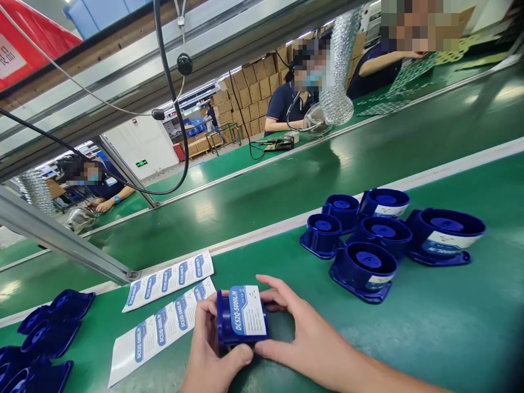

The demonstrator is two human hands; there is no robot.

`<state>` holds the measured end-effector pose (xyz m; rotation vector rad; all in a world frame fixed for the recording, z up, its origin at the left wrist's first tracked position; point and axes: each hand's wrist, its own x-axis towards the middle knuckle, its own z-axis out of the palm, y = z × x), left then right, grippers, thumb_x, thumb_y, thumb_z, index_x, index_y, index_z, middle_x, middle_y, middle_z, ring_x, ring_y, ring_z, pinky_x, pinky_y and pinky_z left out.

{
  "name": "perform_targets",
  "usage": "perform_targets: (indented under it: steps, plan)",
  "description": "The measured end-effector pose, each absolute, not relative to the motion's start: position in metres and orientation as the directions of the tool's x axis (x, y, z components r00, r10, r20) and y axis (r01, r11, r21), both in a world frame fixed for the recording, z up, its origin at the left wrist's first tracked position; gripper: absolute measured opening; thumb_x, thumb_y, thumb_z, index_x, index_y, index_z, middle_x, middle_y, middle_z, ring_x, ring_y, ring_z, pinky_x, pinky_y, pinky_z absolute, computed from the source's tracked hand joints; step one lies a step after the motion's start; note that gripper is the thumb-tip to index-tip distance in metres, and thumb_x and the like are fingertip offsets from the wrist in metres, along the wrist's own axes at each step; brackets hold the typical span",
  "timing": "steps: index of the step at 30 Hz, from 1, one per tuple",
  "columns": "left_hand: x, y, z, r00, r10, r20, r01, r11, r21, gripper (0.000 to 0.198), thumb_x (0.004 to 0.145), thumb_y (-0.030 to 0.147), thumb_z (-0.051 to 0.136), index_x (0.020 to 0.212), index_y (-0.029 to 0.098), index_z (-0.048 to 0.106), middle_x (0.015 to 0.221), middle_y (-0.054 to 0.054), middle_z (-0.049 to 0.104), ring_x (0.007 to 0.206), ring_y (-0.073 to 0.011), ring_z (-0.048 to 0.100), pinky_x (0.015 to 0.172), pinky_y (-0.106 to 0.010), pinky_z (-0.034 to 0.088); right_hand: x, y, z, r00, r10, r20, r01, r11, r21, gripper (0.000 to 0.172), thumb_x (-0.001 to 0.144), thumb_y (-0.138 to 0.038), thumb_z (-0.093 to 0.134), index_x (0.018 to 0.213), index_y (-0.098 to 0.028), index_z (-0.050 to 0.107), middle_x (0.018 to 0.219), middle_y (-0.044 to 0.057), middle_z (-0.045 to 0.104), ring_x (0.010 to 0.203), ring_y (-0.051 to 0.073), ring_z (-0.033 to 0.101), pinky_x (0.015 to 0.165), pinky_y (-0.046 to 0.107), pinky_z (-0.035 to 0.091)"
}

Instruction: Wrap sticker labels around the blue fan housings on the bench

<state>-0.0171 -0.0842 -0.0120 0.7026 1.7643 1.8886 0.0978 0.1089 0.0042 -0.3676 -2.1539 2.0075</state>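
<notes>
The left hand pinches a dark-blue round plastic part between its fingers; the right hand curls its fingers round the other end. The blue-and-white paper sticker is probably being smoothed, which calls for gentle rubbing.

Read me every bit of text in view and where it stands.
"DCS2Q-5000L/H" (third character may be 5): label on the blue housing in the left hand.
The same text, repeated: upper label strip and lower label strip.
Too small: those labels' fine print; green wall sign.
Not surely legible: housing labels at right; sheet on the red bin.
</notes>
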Motion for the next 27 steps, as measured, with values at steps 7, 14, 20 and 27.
perform_targets:
  steps: [7, 14, 20, 27]
  plan:
    - [-0.024, -0.103, -0.005, -0.63, 0.758, 0.167, 0.422, 0.153, 0.894, 0.073, 0.09, 0.03, 0.08, 0.151, 0.029, 0.04, 0.153, -0.014, 0.049, 0.143, -0.0395, 0.047, 0.122, -0.055, 0.036, 0.099, 0.12, 0.011, -0.982, 0.175, 0.073, -0.014, 0.318, -0.948, 0.072, 0.074, -0.024, 0.084, 0.142, -0.022, 0.06, 0.141, 0.014, 0.059, 0.136, 0.035, 0.053, 0.121, 0.051, 0.04]
    - [-0.021, -0.1, 0.014, -0.498, 0.833, 0.241, 0.646, 0.171, 0.744, 0.068, 0.086, 0.022, 0.076, 0.144, 0.031, 0.04, 0.139, -0.011, 0.056, 0.126, -0.033, 0.06, 0.108, -0.05, 0.05, 0.099, 0.117, 0.011, -0.982, 0.187, -0.03, 0.098, 0.368, -0.925, 0.069, 0.072, -0.039, 0.088, 0.134, -0.023, 0.063, 0.139, 0.013, 0.066, 0.133, 0.041, 0.057, 0.116, 0.058, 0.043]
    - [-0.018, -0.096, 0.027, -0.453, 0.847, 0.277, 0.662, 0.111, 0.742, 0.049, 0.088, 0.02, 0.07, 0.129, 0.029, 0.046, 0.129, -0.008, 0.058, 0.118, -0.0271, 0.063, 0.102, -0.044, 0.053, 0.102, 0.116, 0.011, -0.989, 0.147, 0.015, 0.038, 0.349, -0.936, 0.061, 0.071, -0.037, 0.09, 0.126, -0.023, 0.067, 0.133, 0.011, 0.071, 0.125, 0.038, 0.063, 0.11, 0.054, 0.048]
    - [-0.012, -0.094, 0.034, -0.446, 0.832, 0.33, 0.712, 0.107, 0.694, 0.035, 0.087, 0.017, 0.072, 0.116, 0.027, 0.054, 0.115, -0.006, 0.063, 0.106, -0.0238, 0.066, 0.09, -0.038, 0.056, 0.1, 0.116, 0.009, -0.987, 0.159, 0.023, 0.027, 0.307, -0.951, 0.057, 0.066, -0.038, 0.094, 0.116, -0.026, 0.072, 0.119, 0.007, 0.076, 0.113, 0.037, 0.069, 0.103, 0.052, 0.052]
